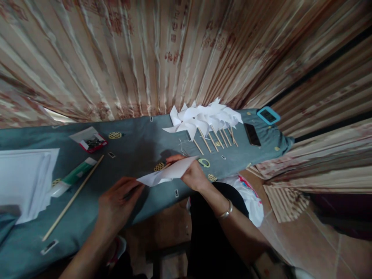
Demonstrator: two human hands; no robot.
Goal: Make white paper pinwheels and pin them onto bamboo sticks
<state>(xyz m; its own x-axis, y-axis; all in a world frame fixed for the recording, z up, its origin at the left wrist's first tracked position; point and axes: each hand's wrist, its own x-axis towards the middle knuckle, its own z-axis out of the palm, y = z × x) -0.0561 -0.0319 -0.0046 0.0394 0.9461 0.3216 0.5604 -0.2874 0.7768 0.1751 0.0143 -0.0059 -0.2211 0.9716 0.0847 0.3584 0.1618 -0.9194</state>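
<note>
White paper sheet (167, 173), aloft over the near edge of the blue-green cloth (135, 135): I see its long axis slant up from the left hand (116, 197), pinching one corner, to the right hand (194, 175), grasping the opposite end.

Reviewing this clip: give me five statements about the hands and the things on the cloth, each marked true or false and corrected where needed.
1. The left hand and right hand hold one white paper piece. True.
2. The shiny silver bangle is on the left wrist. False: the bangle is on the right wrist.
3. The green-and-white tube lies beside a long pale wooden stick. True.
4. The small red-edged box is shut. False: the box is open.
5. White paper pinwheels lie near the patterned curtain. True.
</note>
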